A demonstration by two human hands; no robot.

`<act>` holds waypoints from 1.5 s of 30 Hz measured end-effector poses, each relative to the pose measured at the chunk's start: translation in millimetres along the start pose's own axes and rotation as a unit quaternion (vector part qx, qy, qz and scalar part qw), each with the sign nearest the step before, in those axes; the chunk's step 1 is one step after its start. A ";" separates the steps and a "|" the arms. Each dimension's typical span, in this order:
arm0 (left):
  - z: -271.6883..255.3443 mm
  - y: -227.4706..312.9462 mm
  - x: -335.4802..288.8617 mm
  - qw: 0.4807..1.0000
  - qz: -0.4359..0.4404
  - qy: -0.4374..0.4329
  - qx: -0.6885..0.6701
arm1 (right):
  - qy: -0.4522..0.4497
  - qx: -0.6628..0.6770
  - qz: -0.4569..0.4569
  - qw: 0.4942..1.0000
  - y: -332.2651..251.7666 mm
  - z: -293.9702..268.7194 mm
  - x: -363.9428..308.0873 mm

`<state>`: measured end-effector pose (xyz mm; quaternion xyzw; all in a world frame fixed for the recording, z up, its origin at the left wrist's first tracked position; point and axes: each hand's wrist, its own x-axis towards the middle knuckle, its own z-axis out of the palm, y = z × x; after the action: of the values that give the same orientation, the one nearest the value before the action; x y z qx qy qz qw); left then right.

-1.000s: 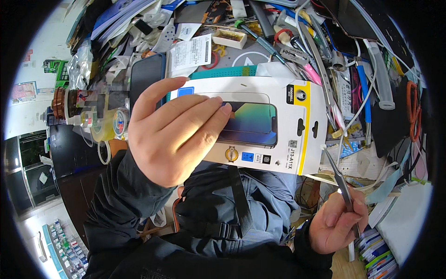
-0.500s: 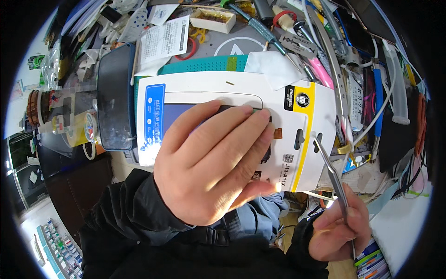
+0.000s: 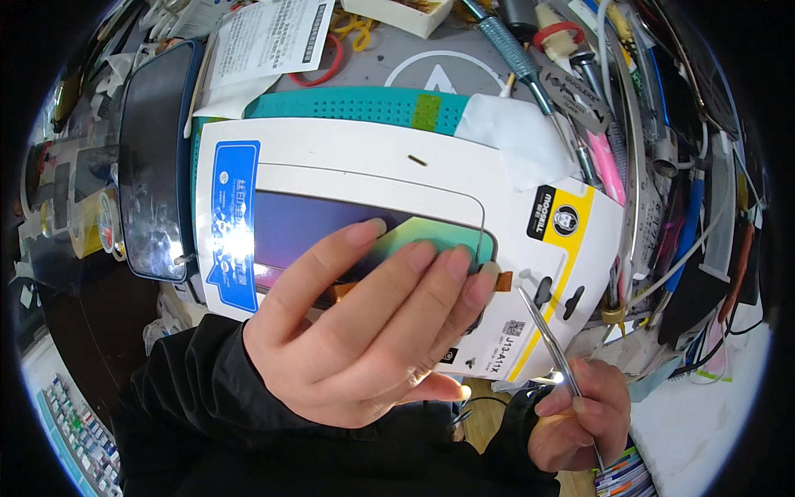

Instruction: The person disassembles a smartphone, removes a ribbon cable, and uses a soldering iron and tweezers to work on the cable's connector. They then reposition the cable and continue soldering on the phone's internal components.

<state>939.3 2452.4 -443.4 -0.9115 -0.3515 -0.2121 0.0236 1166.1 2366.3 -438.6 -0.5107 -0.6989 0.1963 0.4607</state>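
A phone screen panel [image 3: 319, 225] with a purple-to-green sheen lies in a white card package [image 3: 331, 145], partly hidden by my left hand [image 3: 373, 315]. That hand's fingers are stretched over the panel, fingertips resting near its right end. Its thumb points right, apart from the fingers, near the card's lower edge. A small orange flex connector [image 3: 504, 282] sticks out beyond my fingertips. At the lower right, my right hand [image 3: 584, 418] is closed around thin metal tweezers [image 3: 553, 344]. Their tip sits just right of the connector; whether it touches the card I cannot tell.
A dark phone [image 3: 157, 161] stands left of the package. Behind it are a teal perforated mat [image 3: 356, 103], a white wipe [image 3: 513, 137] and a printed leaflet [image 3: 269, 37]. A razor blade [image 3: 574, 99], a teal-handled tool [image 3: 509, 45] and cables crowd the far right.
My view has moved closer to the package. The left hand's fingers have slid down the panel, baring more of its green part. The tweezers' tip has come left, close to the orange connector.
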 end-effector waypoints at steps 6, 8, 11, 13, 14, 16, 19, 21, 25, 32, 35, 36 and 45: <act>2.8 0.4 -0.2 1.000 -0.011 0.011 -0.013 | -0.009 -0.020 0.007 1.000 -1.3 0.8 2.8; 6.3 1.5 0.5 0.999 -0.018 0.030 -0.013 | -0.020 -0.031 0.009 0.999 -2.1 0.1 3.6; 9.7 3.3 0.8 0.999 -0.028 0.045 -0.011 | -0.039 -0.035 -0.001 0.999 -1.0 -2.4 4.9; 9.7 3.6 0.7 0.998 -0.033 0.043 -0.012 | -0.052 -0.022 -0.001 0.998 0.6 -4.1 5.6; 9.3 3.8 0.6 0.998 -0.036 0.041 -0.013 | -0.051 -0.019 -0.002 0.999 1.4 -4.1 5.3; 8.0 3.9 0.7 0.999 -0.040 0.035 -0.012 | -0.048 -0.015 -0.004 0.999 2.4 -3.9 4.7; 6.8 4.2 0.7 0.999 -0.043 0.023 -0.009 | -0.037 -0.009 -0.001 0.999 2.1 -2.7 3.2; 5.2 4.3 0.4 0.999 -0.046 0.011 -0.004 | -0.045 -0.016 0.013 0.999 -0.2 -3.5 3.2; 7.1 5.6 -0.2 0.998 -0.060 0.013 -0.003 | -0.054 -0.024 0.009 0.998 -0.1 -3.0 5.4; 5.4 11.6 -0.8 0.996 -0.088 -0.006 0.001 | 0.024 0.080 -0.028 0.996 9.4 5.9 13.2; 7.7 12.9 -1.2 0.995 -0.097 0.007 -0.005 | 0.037 0.086 -0.027 0.995 9.8 8.9 15.0; 7.9 13.4 -1.3 0.995 -0.102 0.014 -0.016 | 0.039 0.085 -0.024 0.995 9.2 9.4 15.2; 11.6 11.3 -2.1 0.996 -0.084 0.032 -0.008 | 0.013 0.081 -0.032 0.996 10.1 5.3 16.1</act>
<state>949.5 2444.8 -453.6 -0.8716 -0.4244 -0.2452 0.0092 1166.1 2385.8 -441.6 -0.4517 -0.6906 0.2306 0.5157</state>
